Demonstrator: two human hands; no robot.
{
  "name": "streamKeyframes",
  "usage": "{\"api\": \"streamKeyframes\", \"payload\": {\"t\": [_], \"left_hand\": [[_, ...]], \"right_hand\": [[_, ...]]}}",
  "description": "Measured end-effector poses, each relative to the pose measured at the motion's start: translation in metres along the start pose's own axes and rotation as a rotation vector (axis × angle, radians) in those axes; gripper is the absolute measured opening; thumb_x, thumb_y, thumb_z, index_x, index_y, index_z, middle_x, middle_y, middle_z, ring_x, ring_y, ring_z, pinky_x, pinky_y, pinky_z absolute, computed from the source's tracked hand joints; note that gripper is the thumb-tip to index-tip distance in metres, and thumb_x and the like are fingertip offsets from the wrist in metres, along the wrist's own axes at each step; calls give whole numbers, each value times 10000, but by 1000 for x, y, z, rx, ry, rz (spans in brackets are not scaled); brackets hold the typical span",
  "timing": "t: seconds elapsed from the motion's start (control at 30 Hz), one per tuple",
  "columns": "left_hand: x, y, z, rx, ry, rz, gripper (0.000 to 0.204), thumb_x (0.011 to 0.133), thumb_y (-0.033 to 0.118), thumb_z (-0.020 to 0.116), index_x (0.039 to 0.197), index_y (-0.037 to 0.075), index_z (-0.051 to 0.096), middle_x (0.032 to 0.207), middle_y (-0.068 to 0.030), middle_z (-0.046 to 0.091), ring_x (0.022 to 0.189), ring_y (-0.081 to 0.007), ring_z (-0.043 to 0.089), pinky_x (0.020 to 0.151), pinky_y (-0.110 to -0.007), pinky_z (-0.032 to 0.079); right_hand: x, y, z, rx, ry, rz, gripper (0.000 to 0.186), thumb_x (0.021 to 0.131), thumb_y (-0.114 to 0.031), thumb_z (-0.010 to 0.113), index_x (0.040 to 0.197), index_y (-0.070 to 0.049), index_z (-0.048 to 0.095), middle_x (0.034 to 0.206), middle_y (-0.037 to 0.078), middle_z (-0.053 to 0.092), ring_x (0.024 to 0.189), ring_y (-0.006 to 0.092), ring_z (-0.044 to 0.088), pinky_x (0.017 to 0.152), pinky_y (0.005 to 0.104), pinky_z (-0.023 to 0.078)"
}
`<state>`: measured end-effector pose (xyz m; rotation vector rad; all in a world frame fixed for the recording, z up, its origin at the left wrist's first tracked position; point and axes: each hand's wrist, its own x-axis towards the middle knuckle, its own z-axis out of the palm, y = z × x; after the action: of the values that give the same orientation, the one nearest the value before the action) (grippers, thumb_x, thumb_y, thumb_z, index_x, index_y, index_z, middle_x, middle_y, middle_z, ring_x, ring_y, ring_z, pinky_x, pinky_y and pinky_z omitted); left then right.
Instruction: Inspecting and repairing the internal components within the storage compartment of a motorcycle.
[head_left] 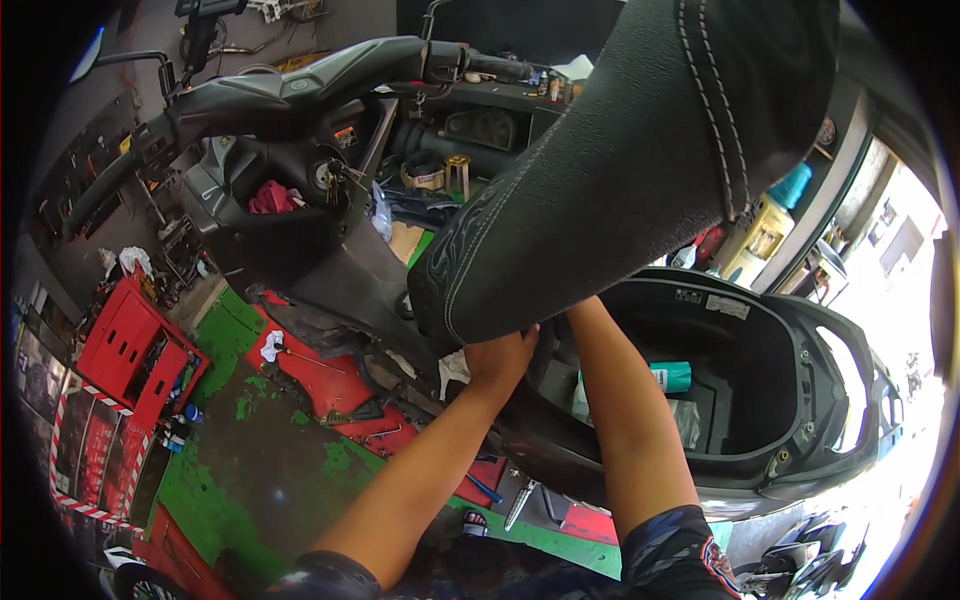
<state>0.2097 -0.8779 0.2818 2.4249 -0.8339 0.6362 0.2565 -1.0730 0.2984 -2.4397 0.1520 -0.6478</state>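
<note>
Seat (610,190) upraised over front edge of storage bin (755,350); likely bulky, padded, stiff-based: we'd hold rim. Left grip (502,357) at lower end, right grip hidden; we can't tell either's closure.

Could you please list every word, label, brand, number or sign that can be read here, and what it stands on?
No text is clear enough to quote.
Pale label inside the storage bin: too small to read.
Orange label on the scooter's front: too small.
Round badge on the handlebar cover: no readable words.
Green container in the bin: markings too small.
Sleeve patch: too blurred.
</note>
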Motion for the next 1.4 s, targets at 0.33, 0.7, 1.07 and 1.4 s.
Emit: {"api": "streamKeyframes", "payload": {"t": [0.33,0.7,1.07,1.4], "left_hand": [[-1,-5,-13,-213,-26,-62,702,865,457,718,1429,77,542,1465,-214,503,1372,-415,454,1133,-530,349],[4,56,9,-349,-3,143,667,851,414,732,1400,76,562,1420,-213,539,1328,-411,497,1113,-503,383],[5,-10,9,28,93,138,366,849,421,727,1009,93,697,1138,-109,607,1171,-315,541,912,-491,489],[3,-19,3,143,28,79,296,869,409,704,962,129,675,1073,-56,587,1058,-278,548,825,-473,490]], "right_hand": [[-7,-3,4,719,-97,-199,556,1115,-382,290,1576,-71,310,1602,104,348,1461,249,315,1229,371,206],[-3,124,-21,-503,271,-281,515,1043,-253,490,1503,-29,430,1511,156,449,1382,292,410,1190,389,303],[7,-21,13,514,117,-71,360,893,-219,662,1221,-75,693,1248,235,662,1180,422,607,1026,451,475],[7,-65,8,125,87,-215,254,866,-212,668,1055,-54,731,1057,227,709,1008,419,670,849,478,540]]}}
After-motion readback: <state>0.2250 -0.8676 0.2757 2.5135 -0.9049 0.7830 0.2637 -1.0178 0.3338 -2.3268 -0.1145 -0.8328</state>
